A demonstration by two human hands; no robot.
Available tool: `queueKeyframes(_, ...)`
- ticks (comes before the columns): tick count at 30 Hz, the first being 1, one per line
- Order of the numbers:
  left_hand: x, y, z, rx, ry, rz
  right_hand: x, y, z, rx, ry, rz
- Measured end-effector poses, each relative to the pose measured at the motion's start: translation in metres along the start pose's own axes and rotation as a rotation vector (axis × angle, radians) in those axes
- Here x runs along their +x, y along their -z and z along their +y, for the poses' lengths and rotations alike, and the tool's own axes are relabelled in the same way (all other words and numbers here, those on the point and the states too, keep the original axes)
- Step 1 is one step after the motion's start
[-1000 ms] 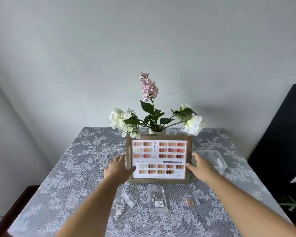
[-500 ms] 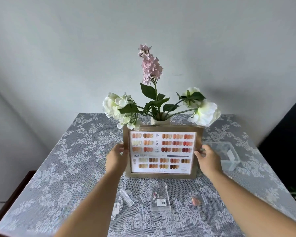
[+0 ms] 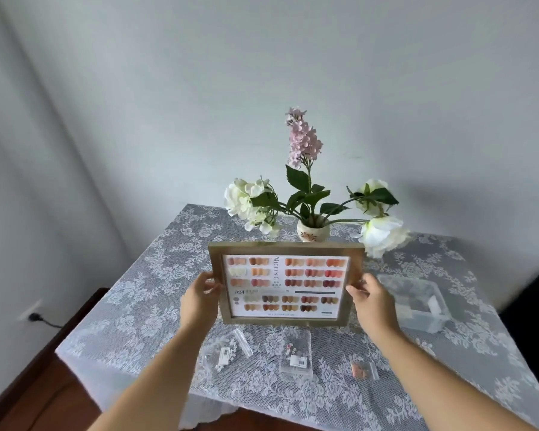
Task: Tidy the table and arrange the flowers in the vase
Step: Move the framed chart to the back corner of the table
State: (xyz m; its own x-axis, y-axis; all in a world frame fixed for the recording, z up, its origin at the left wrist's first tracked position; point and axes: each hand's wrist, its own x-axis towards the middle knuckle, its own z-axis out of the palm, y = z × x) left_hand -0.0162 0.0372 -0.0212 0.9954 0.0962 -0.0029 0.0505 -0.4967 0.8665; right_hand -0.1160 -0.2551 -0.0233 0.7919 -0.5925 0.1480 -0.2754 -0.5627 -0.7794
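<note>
A wooden picture frame (image 3: 285,248) holding a nail-colour chart is lifted above the table, facing me. My left hand (image 3: 199,301) grips its left edge and my right hand (image 3: 371,301) grips its right edge. Behind the frame a small white vase (image 3: 312,232) stands on the lace tablecloth (image 3: 143,290). In the vase are a tall pink flower (image 3: 301,138), white blooms at the left (image 3: 245,197) and white blooms at the right (image 3: 383,233).
A clear plastic box (image 3: 417,298) sits at the right of the table. Small clear packets (image 3: 296,356) lie near the front edge, under the frame. A dark object borders the table's right side; a wall socket is low on the left wall.
Both hands closed on the frame's sides and raised it off the table toward me. My view shifted right, so the vase below the flowers now shows.
</note>
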Motion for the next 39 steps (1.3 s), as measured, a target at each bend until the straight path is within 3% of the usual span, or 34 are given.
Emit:
queueKeyframes(12,0.028,0.162,-0.051,-0.027,0.043,0.24,-0.025,-0.111,-0.124,0.157,0.18,-0.202)
queueKeyframes(20,0.113,0.234,-0.09,0.024,0.02,0.184,-0.017,-0.205,-0.193,0.151,0.152,-0.164)
queueKeyframes(39,0.298,0.193,-0.09,0.083,0.039,0.092,0.117,-0.31,-0.218,-0.002,0.083,-0.107)
